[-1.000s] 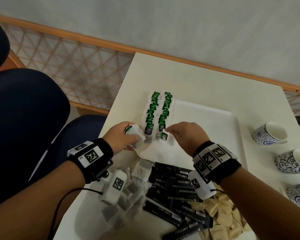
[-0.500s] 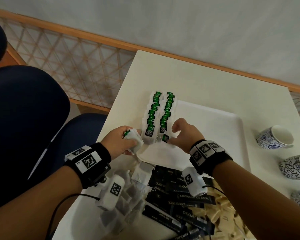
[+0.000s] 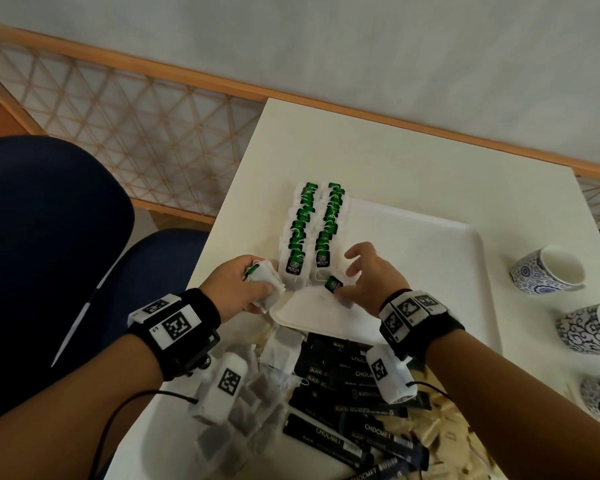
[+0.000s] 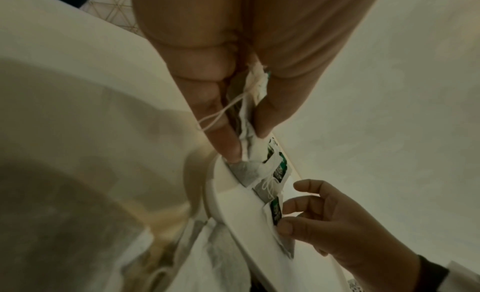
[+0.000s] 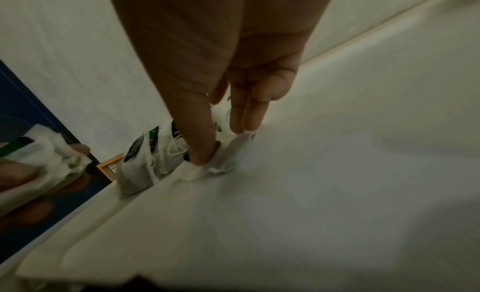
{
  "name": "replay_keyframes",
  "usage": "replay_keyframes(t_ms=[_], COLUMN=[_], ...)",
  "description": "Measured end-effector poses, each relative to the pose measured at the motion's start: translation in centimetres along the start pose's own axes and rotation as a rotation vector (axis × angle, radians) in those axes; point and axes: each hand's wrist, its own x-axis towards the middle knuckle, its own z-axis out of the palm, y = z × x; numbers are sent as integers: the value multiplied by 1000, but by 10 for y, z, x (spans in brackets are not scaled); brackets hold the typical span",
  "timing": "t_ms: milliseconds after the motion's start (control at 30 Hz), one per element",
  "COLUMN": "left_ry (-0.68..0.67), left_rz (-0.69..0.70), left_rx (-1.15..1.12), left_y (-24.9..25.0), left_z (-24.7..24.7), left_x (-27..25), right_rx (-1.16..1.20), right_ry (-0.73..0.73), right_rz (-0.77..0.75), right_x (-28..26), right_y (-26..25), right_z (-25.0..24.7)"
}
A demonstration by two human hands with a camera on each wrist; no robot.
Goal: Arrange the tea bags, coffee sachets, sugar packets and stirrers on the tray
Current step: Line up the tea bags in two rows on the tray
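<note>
Chairs (image 3: 49, 216), dark blue, fill the head view at 9 o'clock, off the white surface (image 3: 395, 161). Left hand (image 3: 234, 285) sits at the tray's (image 3: 458, 258) near left corner, its grip curled tight round a small bunch of tea bags (image 3: 265, 285); the left wrist view shows thumb and fingers (image 4: 223, 132) pinching the bunch with a string hanging loose. Just to its right, two rows of green-tagged tea bags (image 3: 312, 230) lie overlapped along the tray's left edge, running toward 12 o'clock. Right hand (image 3: 371, 278) rests at the near end of the right row, its grip narrow: the thumb presses one tea bag (image 3: 333, 284) onto the tray floor, the other fingers spread and lifted. At 6 o'clock, off the tray, lie loose tea bags (image 3: 253, 407), then black coffee sachets (image 3: 347, 403), then pale packets (image 3: 444, 431), heaped together. Three blue-patterned cups (image 3: 548, 271) stand at 3 o'clock, beside the tray.
</note>
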Motion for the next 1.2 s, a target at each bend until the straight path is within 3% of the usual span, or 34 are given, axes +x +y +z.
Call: replay_keyframes(t_ms=[200,300,533,667,1067,1200], left_ry=[-7,-4,-4,-14,-40,-50], left_rz=[18,22,33,26,44,50], left_rx=[33,44,67,57,56,60], left_y=[5,6,8,11,13,13], left_z=[1,1,1,2,5,8], left_x=[2,3,6,6,7,8], right_rx=[-66,-192,-188,-54,-55,-45], right_ry=[-107,-137,-100,-33,25,87], right_rz=[48,0,-167,-148,-104,-160], right_x=[2,-1,-9,-1,14,11], right_y=[-2,-3,-13,-20,-22,-18], right_z=[1,-4,-9,-10,-14,-14])
